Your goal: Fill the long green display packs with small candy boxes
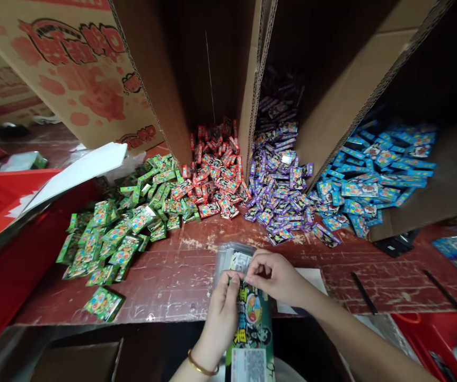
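Observation:
A green and black printed plastic packaging bag hangs over the table's front edge, with a pale printed label low on it. My left hand pinches its upper part near the left edge. Close beside it, my right hand has thumb and finger pressed together on the same bag. Clear plastic lies at the bag's top, on the tabletop. Whether the bag's mouth is parted cannot be seen behind my fingers.
Beyond my hands lie heaps of small green packets, red packets, purple packets and blue packets, some spilling from tall cardboard boxes. A red bin stands left. White paper lies right of my hands.

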`<act>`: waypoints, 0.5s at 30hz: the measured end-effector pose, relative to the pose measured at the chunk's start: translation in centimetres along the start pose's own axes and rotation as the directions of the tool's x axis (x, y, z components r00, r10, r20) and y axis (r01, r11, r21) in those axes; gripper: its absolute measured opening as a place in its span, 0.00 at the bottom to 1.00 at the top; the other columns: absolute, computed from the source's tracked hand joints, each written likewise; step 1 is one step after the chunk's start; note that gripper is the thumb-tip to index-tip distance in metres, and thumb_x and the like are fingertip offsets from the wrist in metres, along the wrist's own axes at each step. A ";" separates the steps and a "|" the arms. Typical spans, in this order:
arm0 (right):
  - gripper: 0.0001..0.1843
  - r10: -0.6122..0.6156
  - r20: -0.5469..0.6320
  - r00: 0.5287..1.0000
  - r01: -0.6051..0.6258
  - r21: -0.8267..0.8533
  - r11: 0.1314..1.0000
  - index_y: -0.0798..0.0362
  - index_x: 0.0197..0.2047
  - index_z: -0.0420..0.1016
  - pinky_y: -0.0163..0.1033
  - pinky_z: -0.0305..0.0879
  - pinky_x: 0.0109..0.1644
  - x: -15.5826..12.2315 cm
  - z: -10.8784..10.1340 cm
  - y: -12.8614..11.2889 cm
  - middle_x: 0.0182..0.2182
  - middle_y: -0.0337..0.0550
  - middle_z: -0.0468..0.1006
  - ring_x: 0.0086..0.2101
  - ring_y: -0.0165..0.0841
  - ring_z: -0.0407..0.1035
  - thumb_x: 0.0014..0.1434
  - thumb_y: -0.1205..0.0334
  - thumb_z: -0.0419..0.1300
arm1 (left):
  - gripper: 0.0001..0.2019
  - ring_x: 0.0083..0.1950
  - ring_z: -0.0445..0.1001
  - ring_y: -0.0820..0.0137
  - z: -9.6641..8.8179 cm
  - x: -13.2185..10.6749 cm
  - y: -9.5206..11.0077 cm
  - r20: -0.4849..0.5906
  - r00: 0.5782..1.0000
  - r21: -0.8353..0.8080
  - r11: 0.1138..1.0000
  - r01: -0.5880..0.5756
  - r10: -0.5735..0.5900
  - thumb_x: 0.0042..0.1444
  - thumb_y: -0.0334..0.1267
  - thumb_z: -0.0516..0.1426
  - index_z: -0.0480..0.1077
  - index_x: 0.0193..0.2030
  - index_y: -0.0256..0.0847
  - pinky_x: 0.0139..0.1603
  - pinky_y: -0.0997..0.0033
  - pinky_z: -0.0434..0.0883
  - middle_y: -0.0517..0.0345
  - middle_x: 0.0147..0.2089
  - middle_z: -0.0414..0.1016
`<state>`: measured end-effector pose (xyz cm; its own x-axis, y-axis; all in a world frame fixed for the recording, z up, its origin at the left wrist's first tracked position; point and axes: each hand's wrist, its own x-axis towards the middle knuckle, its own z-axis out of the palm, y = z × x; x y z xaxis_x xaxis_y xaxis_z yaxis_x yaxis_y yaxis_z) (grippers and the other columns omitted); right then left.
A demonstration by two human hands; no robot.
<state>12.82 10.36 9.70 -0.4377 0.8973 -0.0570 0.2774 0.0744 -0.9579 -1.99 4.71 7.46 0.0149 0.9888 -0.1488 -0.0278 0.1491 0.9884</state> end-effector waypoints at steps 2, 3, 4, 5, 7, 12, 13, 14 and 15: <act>0.05 0.120 0.059 0.991 -0.127 0.148 0.981 0.56 0.24 0.70 0.31 0.55 0.29 0.2 0.2 0.5 0.23 0.36 0.67 0.24 0.26 0.60 0.45 0.65 0.63 | 0.13 0.35 0.67 0.69 0.2 -0.3 0.0 -0.016 1.000 0.006 1.000 -0.001 0.001 0.62 0.45 0.47 0.66 0.34 0.40 0.38 0.71 0.65 0.59 0.31 0.68; 0.06 0.198 0.135 0.971 -0.228 0.273 0.934 0.55 0.25 0.70 0.31 0.55 0.29 0.4 0.3 0.9 0.22 0.35 0.68 0.24 0.26 0.61 0.44 0.64 0.64 | 0.12 0.34 0.67 0.69 0.3 -0.4 0.0 -0.024 1.000 -0.004 1.000 0.006 -0.006 0.61 0.45 0.48 0.65 0.34 0.40 0.37 0.72 0.65 0.60 0.31 0.67; 0.09 0.266 0.232 0.936 -0.341 0.401 0.850 0.55 0.27 0.70 0.31 0.56 0.29 0.6 0.5 1.4 0.23 0.35 0.69 0.24 0.26 0.62 0.42 0.64 0.65 | 0.10 0.33 0.68 0.70 0.5 -0.6 0.1 -0.029 0.999 -0.021 1.000 0.015 -0.016 0.60 0.45 0.50 0.63 0.36 0.41 0.36 0.72 0.66 0.60 0.31 0.68; 0.11 0.313 0.331 0.890 -0.447 0.504 0.739 0.55 0.29 0.69 0.31 0.57 0.30 0.7 0.7 1.9 0.23 0.34 0.69 0.24 0.27 0.63 0.41 0.63 0.66 | 0.10 0.32 0.69 0.71 0.6 -0.7 0.2 -0.026 0.999 -0.040 0.999 0.025 -0.026 0.58 0.45 0.53 0.62 0.38 0.42 0.35 0.73 0.68 0.61 0.31 0.69; 0.15 0.331 0.480 0.813 -0.581 0.619 0.529 0.56 0.31 0.70 0.32 0.58 0.31 1.0 1.3 2.8 0.23 0.35 0.71 0.24 0.27 0.64 0.39 0.62 0.67 | 0.15 0.29 0.71 0.72 0.5 -0.8 0.6 -0.030 0.999 -0.058 0.998 0.040 -0.042 0.54 0.45 0.57 0.58 0.43 0.43 0.31 0.74 0.70 0.63 0.30 0.70; 0.21 0.282 0.253 0.925 -0.363 0.807 0.466 0.55 0.31 0.71 0.33 0.59 0.31 0.3 2.5 3.5 0.23 0.36 0.70 0.24 0.27 0.63 0.40 0.48 0.67 | 0.28 0.27 0.73 0.72 -0.9 1.2 2.7 -0.337 0.940 0.120 0.993 -0.006 0.046 0.42 0.51 0.63 0.61 0.48 0.45 0.22 0.78 0.71 0.58 0.40 0.72; 0.23 0.259 0.170 0.951 -0.286 0.801 0.526 0.55 0.33 0.71 0.32 0.59 0.32 -0.1 2.4 3.4 0.25 0.35 0.70 0.25 0.27 0.63 0.39 0.48 0.69 | 0.29 0.33 0.75 0.71 -1.1 2.0 2.8 -0.383 0.921 0.159 0.987 -0.004 0.065 0.43 0.51 0.63 0.62 0.51 0.45 0.25 0.79 0.72 0.55 0.47 0.71; 0.24 0.222 0.101 0.970 -0.218 0.767 0.604 0.54 0.35 0.72 0.32 0.60 0.33 -0.7 2.2 3.1 0.26 0.35 0.71 0.26 0.27 0.64 0.37 0.49 0.70 | 0.31 0.36 0.75 0.69 -1.0 2.9 2.6 -0.401 0.912 0.155 0.988 -0.028 0.089 0.42 0.52 0.63 0.62 0.53 0.46 0.25 0.79 0.72 0.54 0.51 0.69; 0.25 0.177 0.039 0.983 -0.153 0.701 0.696 0.54 0.36 0.72 0.32 0.60 0.33 -1.6 1.6 2.8 0.27 0.36 0.71 0.27 0.28 0.64 0.38 0.50 0.70 | 0.33 0.41 0.75 0.65 -0.9 3.7 2.2 -0.351 0.932 0.105 0.993 -0.058 0.092 0.44 0.52 0.62 0.58 0.57 0.48 0.28 0.76 0.74 0.53 0.54 0.68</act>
<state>12.91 8.46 6.65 -0.4150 0.8786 -0.2363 -0.3397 -0.3905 -0.8556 -2.86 8.67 9.10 -0.3392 0.9389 -0.0583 0.0764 0.0893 0.9931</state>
